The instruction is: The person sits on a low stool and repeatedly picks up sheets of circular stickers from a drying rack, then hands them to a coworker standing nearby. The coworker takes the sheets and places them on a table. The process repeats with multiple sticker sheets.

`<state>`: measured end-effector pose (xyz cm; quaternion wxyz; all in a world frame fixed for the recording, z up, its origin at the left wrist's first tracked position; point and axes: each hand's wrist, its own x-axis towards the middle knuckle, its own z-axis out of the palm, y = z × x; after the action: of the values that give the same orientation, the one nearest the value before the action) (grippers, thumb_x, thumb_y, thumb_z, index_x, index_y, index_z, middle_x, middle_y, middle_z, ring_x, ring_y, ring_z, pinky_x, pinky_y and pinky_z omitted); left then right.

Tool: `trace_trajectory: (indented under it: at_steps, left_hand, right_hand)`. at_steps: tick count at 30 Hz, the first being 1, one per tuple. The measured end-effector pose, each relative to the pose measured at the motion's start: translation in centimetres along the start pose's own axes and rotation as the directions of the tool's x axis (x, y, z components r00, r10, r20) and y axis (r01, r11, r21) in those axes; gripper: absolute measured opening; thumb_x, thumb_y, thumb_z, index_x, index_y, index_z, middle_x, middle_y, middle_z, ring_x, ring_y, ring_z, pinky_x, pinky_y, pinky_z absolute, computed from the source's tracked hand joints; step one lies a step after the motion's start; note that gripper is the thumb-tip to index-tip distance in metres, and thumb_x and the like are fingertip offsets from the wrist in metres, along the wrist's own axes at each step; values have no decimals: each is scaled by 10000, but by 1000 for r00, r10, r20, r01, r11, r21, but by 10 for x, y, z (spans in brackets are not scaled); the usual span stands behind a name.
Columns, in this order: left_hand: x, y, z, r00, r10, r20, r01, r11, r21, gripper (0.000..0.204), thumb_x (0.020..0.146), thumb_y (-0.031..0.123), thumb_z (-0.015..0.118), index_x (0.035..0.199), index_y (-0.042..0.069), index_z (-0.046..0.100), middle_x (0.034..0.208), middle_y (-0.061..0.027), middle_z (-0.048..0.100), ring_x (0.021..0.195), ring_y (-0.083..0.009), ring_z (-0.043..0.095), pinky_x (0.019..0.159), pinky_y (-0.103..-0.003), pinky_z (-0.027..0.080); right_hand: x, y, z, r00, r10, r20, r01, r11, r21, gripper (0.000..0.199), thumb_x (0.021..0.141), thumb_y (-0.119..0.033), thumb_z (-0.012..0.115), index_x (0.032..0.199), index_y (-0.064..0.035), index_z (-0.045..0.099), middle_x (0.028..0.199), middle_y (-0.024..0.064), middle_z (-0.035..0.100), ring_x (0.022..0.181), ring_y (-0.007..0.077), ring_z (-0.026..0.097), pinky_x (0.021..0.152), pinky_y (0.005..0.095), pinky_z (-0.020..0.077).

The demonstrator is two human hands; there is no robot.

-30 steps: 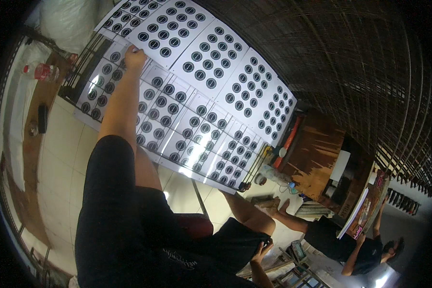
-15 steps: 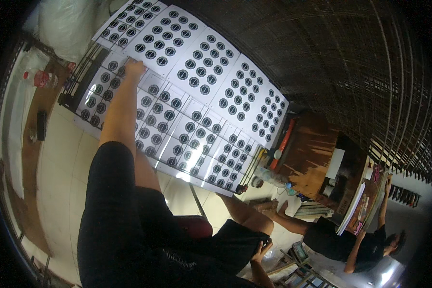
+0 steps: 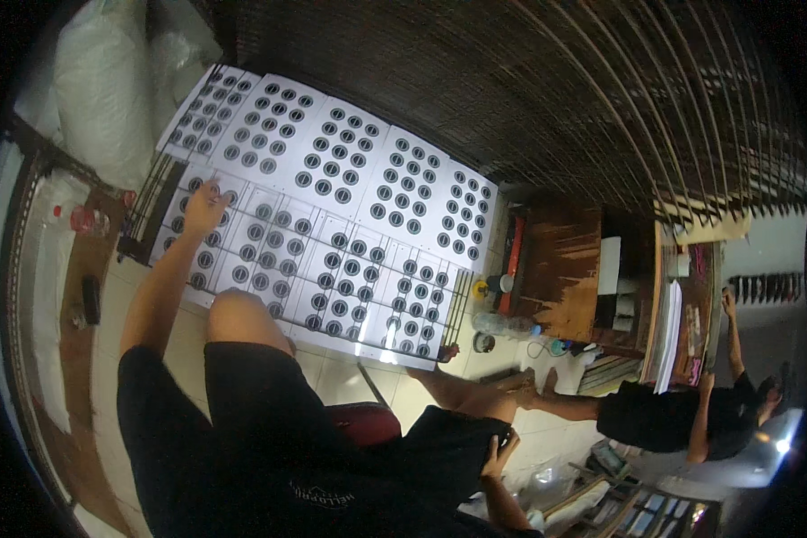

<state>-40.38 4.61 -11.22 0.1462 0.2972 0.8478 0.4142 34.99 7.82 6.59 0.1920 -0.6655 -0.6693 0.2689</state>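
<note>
One clear plastic bottle with a red label (image 3: 81, 218) is at nine o'clock, on a long brown wooden board (image 3: 85, 260) that also bears a small dark block (image 3: 91, 300). A bulging white plastic sack (image 3: 106, 94) sits at ten o'clock. Between nine and ten o'clock is the person's left hand (image 3: 206, 208), over the left end of the lower row of glossy white sheets printed with dark round badges (image 3: 317, 254); its fingers are bent and drawn close together, and I cannot tell whether they pinch anything. The sheets spread in two rows from ten o'clock round to one, thin dark rods (image 3: 457, 309) crossing the lower row. A dark red seat (image 3: 368, 424) shows at six o'clock. At five o'clock the right hand (image 3: 498, 455), loosely curled, rests on the person's black fabric shorts (image 3: 444, 448); whether it grips the cloth I cannot tell. A worn brown wooden cabinet (image 3: 556, 269) is at three o'clock, a tall rack of thin dark rods (image 3: 655, 99) at two, and a co-worker in black clothes (image 3: 659, 417) at four.
</note>
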Motion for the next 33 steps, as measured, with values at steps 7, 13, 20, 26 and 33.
trace_trajectory:
  at_steps: [7,13,20,26,33]
  left_hand:
    - [-164,-23,-102,956,31,292,4,993,-118,324,812,165,575,1059,-40,529,742,-77,536,723,-170,520,647,-311,428]
    - [-308,42,-171,878,-299,375,339,940,-45,377,835,144,578,1134,-66,486,823,-121,600,747,-175,569,692,-308,471]
    - [-355,176,-115,963,-250,102,264,951,-161,376,874,274,553,1136,25,448,961,-90,507,849,-166,488,740,-321,405]
    - [-348,121,-77,982,-167,-92,145,967,-210,375,913,279,488,1167,21,393,968,-96,447,870,-197,472,788,-337,393]
    - [-319,99,-85,973,-230,-4,229,964,132,410,886,232,524,1189,-7,385,1058,-135,450,1000,-267,465,853,-378,387]
  right_hand:
    - [-6,19,5,992,-103,-78,102,995,-16,531,862,-314,505,1220,45,346,1170,229,349,1135,371,348,989,453,255]
    - [-9,21,5,986,-92,-136,96,995,25,507,836,-316,546,1215,-12,401,1178,230,366,1145,379,358,989,449,277]
    - [-6,11,5,965,-163,-207,180,981,67,428,779,-254,617,1122,-36,481,1126,204,425,1093,358,402,953,418,322]
    - [37,27,-18,963,-177,-203,214,961,176,377,748,-246,691,1042,-39,581,924,113,564,862,237,550,779,336,442]
    - [167,38,-142,957,212,-198,-41,776,629,465,794,-402,607,1162,-139,498,1018,25,549,844,149,529,610,288,416]
